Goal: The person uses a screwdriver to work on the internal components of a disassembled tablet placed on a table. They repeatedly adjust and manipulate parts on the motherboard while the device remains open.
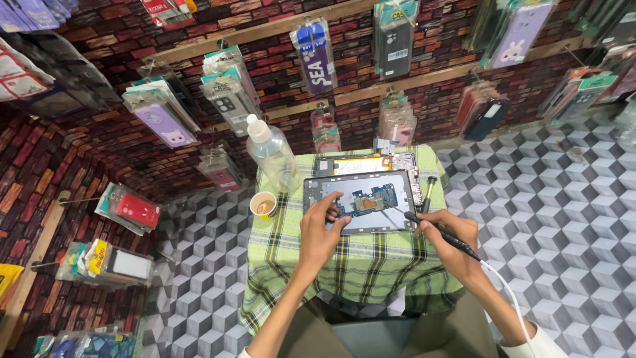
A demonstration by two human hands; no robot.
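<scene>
On a small table under a green plaid cloth [344, 265], opened tablet [361, 201] lying flat mid-table, left hand [320, 229] pressing its near left edge with fingers spread, right hand [445, 232] clamped around a corded soldering pen [442, 237], tip over the tablet's blue circuit board [372, 197], paper cup [264, 205] and clear bottle [271, 154] just left.
</scene>
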